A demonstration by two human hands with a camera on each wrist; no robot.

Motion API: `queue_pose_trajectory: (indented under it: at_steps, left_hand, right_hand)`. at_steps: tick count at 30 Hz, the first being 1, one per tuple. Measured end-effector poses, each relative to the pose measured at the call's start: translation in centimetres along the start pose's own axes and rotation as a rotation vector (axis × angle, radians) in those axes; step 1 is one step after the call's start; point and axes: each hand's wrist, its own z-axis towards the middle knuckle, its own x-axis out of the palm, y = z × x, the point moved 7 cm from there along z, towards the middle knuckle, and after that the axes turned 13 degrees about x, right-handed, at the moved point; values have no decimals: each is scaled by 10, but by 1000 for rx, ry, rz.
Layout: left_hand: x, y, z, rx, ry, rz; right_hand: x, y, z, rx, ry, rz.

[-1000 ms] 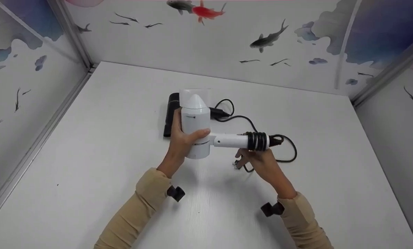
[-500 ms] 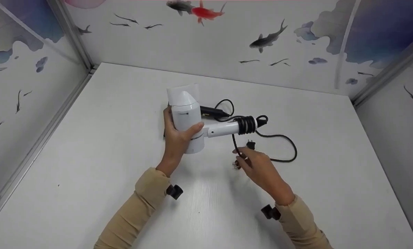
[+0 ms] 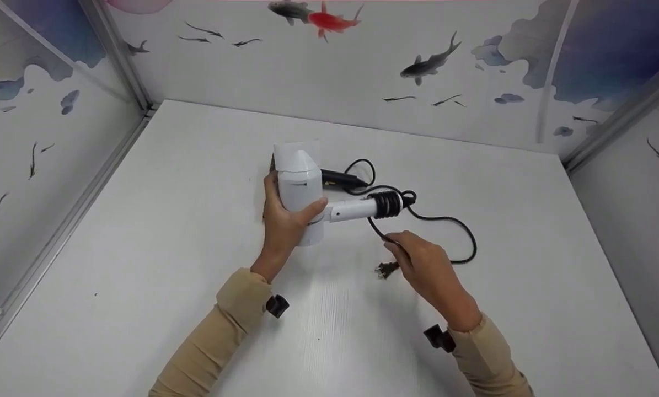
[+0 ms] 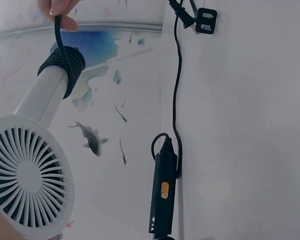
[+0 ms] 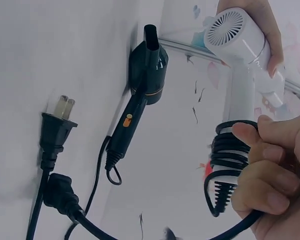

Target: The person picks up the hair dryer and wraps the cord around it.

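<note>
My left hand (image 3: 285, 220) grips a white hair dryer (image 3: 300, 196) round its barrel, thumb across the front, with the nozzle pointing to the back of the table. Black power cord (image 3: 385, 204) is coiled several times round the end of its handle. From the coil a free stretch of cord runs to my right hand (image 3: 426, 264), which pinches it between thumb and fingertips. In the right wrist view the cord's plug (image 5: 60, 195) dangles past the curled fingers, beside another two-pin plug (image 5: 55, 130).
Behind the held dryer, a black hair dryer (image 3: 343, 179) lies on the white table (image 3: 197, 309), partly hidden. Its black cord (image 3: 474, 242) loops out to the right. Printed panels with fish (image 3: 429, 66) enclose the table at the back and sides.
The white dryer has shifted a little to the left and its handle has tilted up. My right hand has come away from the coiled handle, toward me and right, drawing a stretch of cord with it.
</note>
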Motion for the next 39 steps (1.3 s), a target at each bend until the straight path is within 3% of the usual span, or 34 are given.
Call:
queue_pose_trajectory:
  at_steps: [4, 7, 11, 17, 24, 30, 39]
  left_hand:
    - [5, 2, -1, 9, 56, 66]
    - [10, 5, -3, -3, 117, 110]
    - [17, 5, -6, -11, 203, 143]
    - [21, 0, -8, -19, 266, 166]
    - [24, -5, -10, -34, 353, 153]
    - [27, -9, -14, -66, 414, 32]
    - [26, -14, -12, -86, 413, -152]
  right_hand:
    - [-9, 3, 0, -86, -96, -68]
    - [-15, 3, 0, -108, -120, -73]
    - [-22, -3, 2, -68, -110, -23]
    - [-30, -12, 6, 17, -120, -10]
    - [-34, -21, 9, 3, -136, 63]
    - [-41, -32, 12, 1, -93, 241]
    - [-27, -49, 14, 128, 128, 486]
